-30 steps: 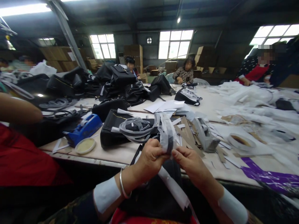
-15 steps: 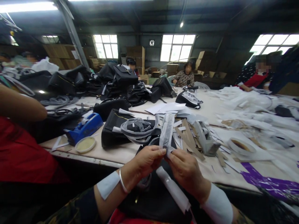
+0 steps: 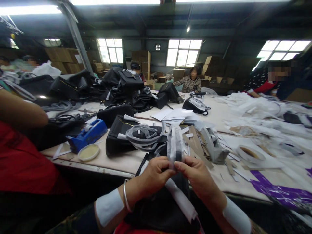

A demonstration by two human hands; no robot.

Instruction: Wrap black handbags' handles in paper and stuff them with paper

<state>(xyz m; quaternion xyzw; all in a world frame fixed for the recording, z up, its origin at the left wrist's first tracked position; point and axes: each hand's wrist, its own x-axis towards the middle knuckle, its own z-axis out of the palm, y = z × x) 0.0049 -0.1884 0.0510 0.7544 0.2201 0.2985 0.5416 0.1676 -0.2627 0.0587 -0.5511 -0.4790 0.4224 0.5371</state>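
Observation:
A dark bag strap [image 3: 175,141] wrapped in translucent white film rises in a loop at the middle of the view. My left hand [image 3: 156,173] pinches its lower end from the left. From the right, my right hand [image 3: 198,174] grips the same strap, thumb close to the left fingers. Below both hands a black bag [image 3: 156,208] rests at the table edge, over my lap. A rolled white wrapped piece [image 3: 181,200] lies slanting across that bag. Just beyond my hands, another black bag [image 3: 117,136] lies on the table with a coiled film-wrapped strap [image 3: 143,135] on top.
Left of the bags stand a blue tape dispenser [image 3: 87,135] and a round yellowish dish [image 3: 89,152]. A grey tape dispenser [image 3: 214,146], cardboard strips [image 3: 195,143] and a tape roll [image 3: 251,153] lie right. A co-worker's arm [image 3: 21,107] is close at left; black bags [image 3: 131,79] are piled behind.
Both hands have shifted slightly on the strap, the right one turning so its thumb shows on the film. The strap's upper part now bends into a rounder loop.

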